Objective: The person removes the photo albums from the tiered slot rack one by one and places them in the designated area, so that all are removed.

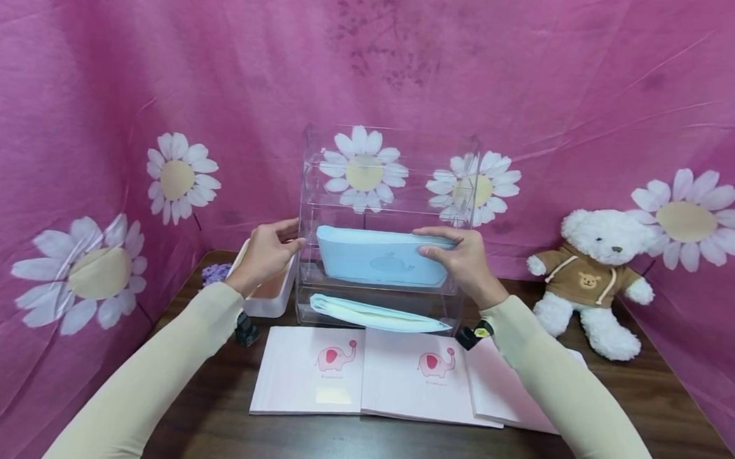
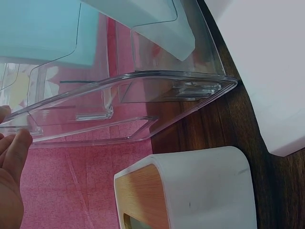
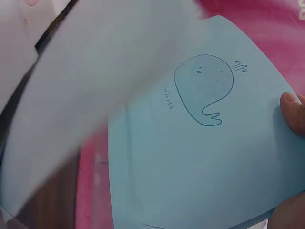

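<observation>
A clear plastic tiered rack [image 1: 386, 207] stands near the back of the table. At its left side edge my left hand [image 1: 269, 251] grips the rack, and the left wrist view shows fingers [image 2: 16, 150] at that edge. My right hand [image 1: 469, 260] pinches the right end of a light blue notebook [image 1: 365, 261], thumb in front. It stands in a middle tier of the rack, and its cover shows a whale drawing [image 3: 205, 88] in the right wrist view. Another light blue notebook [image 1: 362, 315] leans in the tier below.
Pink elephant notebooks [image 1: 295, 386] lie in a row before the rack. Left of it are a white box with a wooden top [image 1: 272, 304] and purple flowers [image 1: 215, 273]. A white teddy bear [image 1: 592, 278] sits at the right. Flowered pink cloth [image 1: 257, 75] hangs behind.
</observation>
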